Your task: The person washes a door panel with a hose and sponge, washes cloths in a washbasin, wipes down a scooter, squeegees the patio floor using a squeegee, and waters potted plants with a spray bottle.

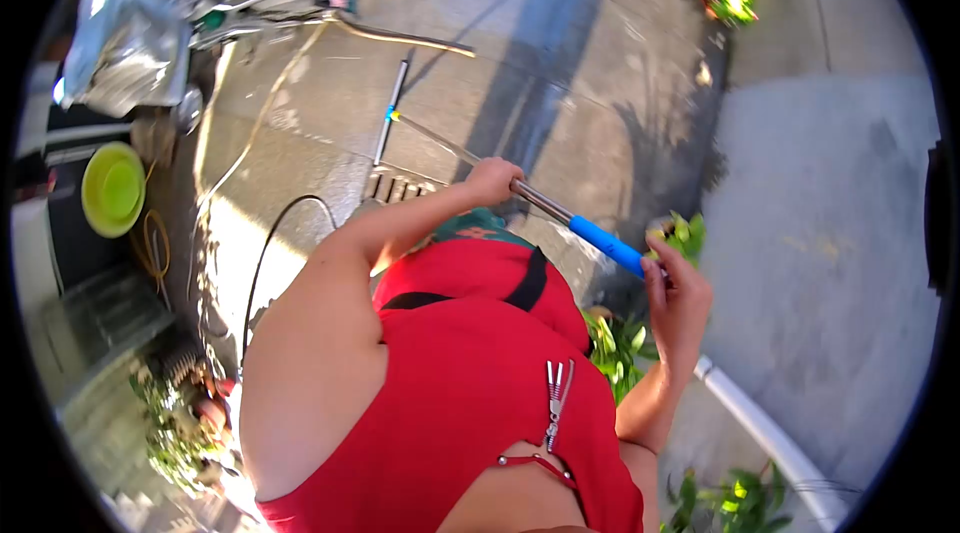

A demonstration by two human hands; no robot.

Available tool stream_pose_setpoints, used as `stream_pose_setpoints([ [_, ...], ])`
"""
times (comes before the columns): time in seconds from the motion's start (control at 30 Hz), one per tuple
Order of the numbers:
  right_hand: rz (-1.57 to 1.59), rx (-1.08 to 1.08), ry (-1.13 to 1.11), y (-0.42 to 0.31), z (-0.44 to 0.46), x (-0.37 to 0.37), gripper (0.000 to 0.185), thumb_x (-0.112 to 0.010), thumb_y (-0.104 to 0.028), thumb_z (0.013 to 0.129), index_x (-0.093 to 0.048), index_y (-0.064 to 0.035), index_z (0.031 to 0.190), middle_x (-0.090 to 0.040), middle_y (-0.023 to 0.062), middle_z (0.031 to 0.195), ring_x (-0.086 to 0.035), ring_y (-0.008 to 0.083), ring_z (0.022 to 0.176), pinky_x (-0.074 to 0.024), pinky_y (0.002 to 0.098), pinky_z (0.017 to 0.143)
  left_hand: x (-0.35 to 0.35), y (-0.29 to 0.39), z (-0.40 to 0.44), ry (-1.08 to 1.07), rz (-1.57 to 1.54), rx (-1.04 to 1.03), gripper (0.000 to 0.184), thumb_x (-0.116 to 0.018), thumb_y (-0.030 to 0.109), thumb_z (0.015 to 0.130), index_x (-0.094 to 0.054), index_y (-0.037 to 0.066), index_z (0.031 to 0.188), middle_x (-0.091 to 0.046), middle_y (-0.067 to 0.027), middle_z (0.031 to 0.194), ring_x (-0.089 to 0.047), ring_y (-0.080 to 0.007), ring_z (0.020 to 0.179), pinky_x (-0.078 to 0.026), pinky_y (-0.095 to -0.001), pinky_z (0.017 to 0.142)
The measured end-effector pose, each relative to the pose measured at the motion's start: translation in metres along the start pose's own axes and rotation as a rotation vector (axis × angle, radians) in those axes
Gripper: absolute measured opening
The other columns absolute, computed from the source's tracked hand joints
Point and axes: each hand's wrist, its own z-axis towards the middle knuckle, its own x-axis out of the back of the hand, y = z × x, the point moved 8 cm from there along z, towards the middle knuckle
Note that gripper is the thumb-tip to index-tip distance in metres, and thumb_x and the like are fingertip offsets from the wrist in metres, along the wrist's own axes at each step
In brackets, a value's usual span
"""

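Observation:
A floor squeegee [440, 144] slants across the middle of the head view, with a metal pole, a blue grip and a long thin blade on the wet concrete. My left hand [493, 182] is wrapped round the metal pole. Higher up the handle, my right hand [677, 295] holds the end of the blue grip between thumb and fingers. Just in front of my feet, a slotted drain grate [397, 185] lies beside the blade's near end. Part of the grate is hidden by my arm.
A green basin [113, 190] and a coiled yellow hose [155, 245] are on the left. A pale hose [262, 113] trails over the floor. Potted plants [622, 348] stand close on my right, near a white pipe [765, 433] and a grey wall [820, 203].

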Motion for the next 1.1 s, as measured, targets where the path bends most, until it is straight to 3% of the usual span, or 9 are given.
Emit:
stream_pose_setpoints([
  [0.13, 0.022, 0.325, -0.168, -0.063, 0.033, -0.063, 0.023, -0.068, -0.016, 0.083, -0.066, -0.01, 0.105, -0.065, 0.0103, 0.082, -0.064, 0.0292, 0.071, -0.05, 0.0372, 0.06, 0.039, -0.093, -0.052, 0.079, 0.074, 0.216, 0.01, -0.07, 0.022, 0.072, -0.069, 0.014, 0.079, -0.066, -0.0113, 0.076, -0.064, -0.0328, 0.078, -0.05, -0.0452, 0.067],
  [0.23, -0.066, 0.496, -0.317, -0.117, 0.046, -0.093, 0.024, -0.066, -0.014, 0.085, -0.066, -0.0071, 0.107, -0.067, 0.0123, 0.089, -0.064, 0.031, 0.075, -0.05, 0.0363, 0.064, 0.064, -0.132, -0.08, 0.135, 0.067, 0.314, 0.008, -0.067, 0.024, 0.074, -0.068, 0.017, 0.077, -0.066, -0.0102, 0.075, -0.064, -0.0322, 0.077, -0.05, -0.0453, 0.067],
  [0.33, -0.015, 0.599, -0.246, -0.159, 0.071, -0.095, 0.029, -0.066, -0.013, 0.084, -0.064, -0.0072, 0.112, -0.065, 0.0123, 0.084, -0.063, 0.0284, 0.069, -0.0487, 0.0351, 0.062, 0.097, -0.153, -0.088, 0.354, 0.036, 0.313, 0.008, -0.064, 0.022, 0.076, -0.068, 0.017, 0.081, -0.066, -0.0103, 0.078, -0.064, -0.0321, 0.078, -0.05, -0.0454, 0.067],
  [0.43, 0.18, 0.56, -0.187, -0.205, 0.108, -0.093, 0.038, -0.069, -0.014, 0.083, -0.061, -0.0127, 0.12, -0.063, 0.0101, 0.082, -0.061, 0.0251, 0.065, -0.0481, 0.0334, 0.057, 0.144, -0.165, -0.091, 0.47, 0.028, 0.312, 0.01, -0.064, 0.022, 0.076, -0.067, 0.017, 0.084, -0.066, -0.0107, 0.079, -0.064, -0.0324, 0.079, -0.049, -0.0456, 0.069],
  [0.47, 0.204, 0.513, -0.222, -0.216, 0.123, -0.098, 0.048, -0.07, -0.009, 0.081, -0.057, -0.0106, 0.127, -0.061, 0.0101, 0.077, -0.059, 0.0175, 0.063, -0.0468, 0.0292, 0.057, 0.164, -0.172, -0.092, 0.486, 0.015, 0.32, 0.011, -0.065, 0.022, 0.076, -0.067, 0.017, 0.086, -0.066, -0.0108, 0.08, -0.064, -0.0325, 0.079, -0.049, -0.0456, 0.07],
  [0.57, 0.508, 0.487, -0.18, -0.281, 0.167, -0.113, 0.054, -0.071, -0.006, 0.078, -0.055, -0.0075, 0.129, -0.06, 0.0081, 0.074, -0.057, 0.0119, 0.064, -0.0449, 0.0265, 0.058, 0.234, -0.203, -0.102, 0.559, 0.003, 0.339, 0.015, -0.067, 0.021, 0.075, -0.066, 0.016, 0.09, -0.066, -0.0111, 0.081, -0.064, -0.0328, 0.08, -0.05, -0.0452, 0.071],
  [0.73, 0.749, 0.483, -0.27, -0.391, 0.226, -0.178, 0.041, -0.072, -0.004, 0.079, -0.059, -0.0023, 0.118, -0.058, -0.0011, 0.077, -0.051, 0.0054, 0.069, -0.0428, 0.021, 0.062, 0.323, -0.285, -0.148, 0.685, -0.007, 0.495, 0.025, -0.069, 0.023, 0.077, -0.065, 0.016, 0.101, -0.068, -0.011, 0.088, -0.065, -0.0324, 0.084, -0.052, -0.0443, 0.075],
  [0.9, 0.802, 0.663, -0.37, -0.488, 0.244, -0.242, 0.026, -0.075, -0.003, 0.077, -0.065, -0.0023, 0.101, -0.06, 0.0005, 0.078, -0.051, 0.0049, 0.067, -0.0416, 0.0205, 0.058, 0.393, -0.348, -0.216, 0.735, 0.008, 0.642, 0.032, -0.069, 0.025, 0.079, -0.063, 0.017, 0.11, -0.069, -0.0108, 0.093, -0.065, -0.0311, 0.088, -0.053, -0.0434, 0.077],
  [1.1, 0.748, 0.804, -0.506, -0.572, 0.262, -0.293, 0.024, -0.076, -0.007, 0.077, -0.065, -0.0034, 0.098, -0.062, 0.0028, 0.076, -0.052, 0.0069, 0.061, -0.0419, 0.0228, 0.054, 0.433, -0.416, -0.271, 0.914, 0.076, 0.742, 0.034, -0.069, 0.016, 0.076, -0.063, 0.016, 0.109, -0.067, -0.0106, 0.089, -0.064, -0.031, 0.086, -0.052, -0.0427, 0.076],
])
